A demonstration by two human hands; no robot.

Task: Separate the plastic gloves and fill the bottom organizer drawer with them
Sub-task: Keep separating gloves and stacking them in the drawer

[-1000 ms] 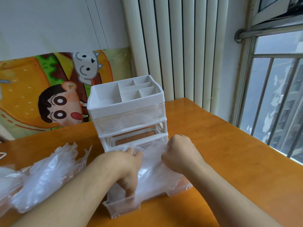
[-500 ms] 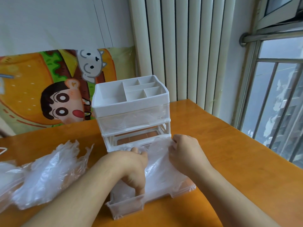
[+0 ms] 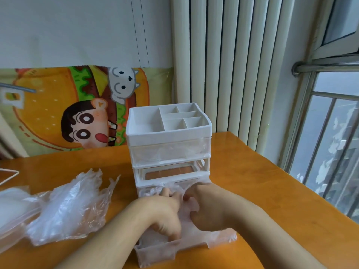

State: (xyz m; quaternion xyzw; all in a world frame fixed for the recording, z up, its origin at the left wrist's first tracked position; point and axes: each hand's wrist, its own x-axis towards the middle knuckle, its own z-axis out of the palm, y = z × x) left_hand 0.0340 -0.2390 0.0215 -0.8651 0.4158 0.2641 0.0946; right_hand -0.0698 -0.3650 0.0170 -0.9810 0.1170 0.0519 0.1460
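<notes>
The white organizer [image 3: 169, 133] stands mid-table with its clear bottom drawer [image 3: 155, 253] pulled out toward me. Clear plastic gloves [image 3: 219, 237] lie crumpled inside the drawer and hang over its right edge. My left hand [image 3: 163, 214] presses down into the drawer on the gloves, fingers curled. My right hand [image 3: 209, 206] sits beside it, fingers closed on the glove plastic between the two hands. A loose heap of more plastic gloves [image 3: 71, 206] lies on the table to the left. The top drawer [image 3: 171, 150] holds plastic too.
The orange wooden table [image 3: 272, 191] ends near a window with bars [image 3: 330, 144] on the right. A white radiator [image 3: 233, 65] and a cartoon cushion [image 3: 77, 109] stand behind the organizer. A clear plastic bag [image 3: 11, 206] lies at the far left.
Both hands have moved closer together and lower into the drawer, pushing the glove plastic down. The view has shifted slightly.
</notes>
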